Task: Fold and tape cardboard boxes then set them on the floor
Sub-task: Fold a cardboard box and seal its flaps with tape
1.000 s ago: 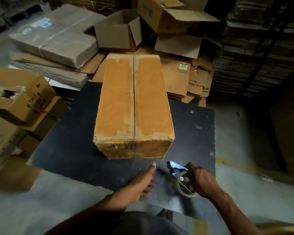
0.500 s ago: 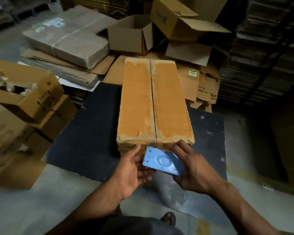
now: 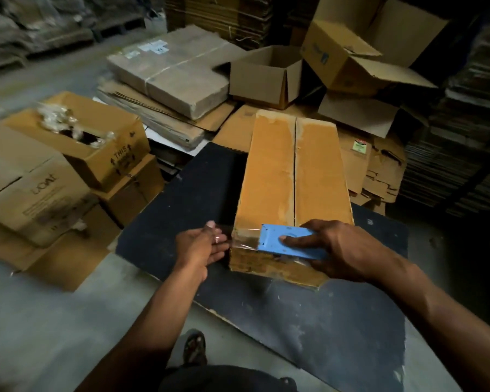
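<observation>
I observe the long cardboard box (image 3: 293,176) lying closed on the dark board (image 3: 181,222), its two top flaps meeting along a centre seam. My right hand (image 3: 337,247) grips the blue tape dispenser (image 3: 290,241), fingers curled round it, holding it against the box's near top edge. A strip of clear tape (image 3: 244,236) runs from the dispenser to the box's near left corner. My left hand (image 3: 201,244) holds the tape's free end there, fingers nearly straight. Open cartons (image 3: 263,77) stand behind.

Dark board (image 3: 181,219) on grey floor (image 3: 54,321), long cardboard box (image 3: 294,176) flat upon it.
</observation>
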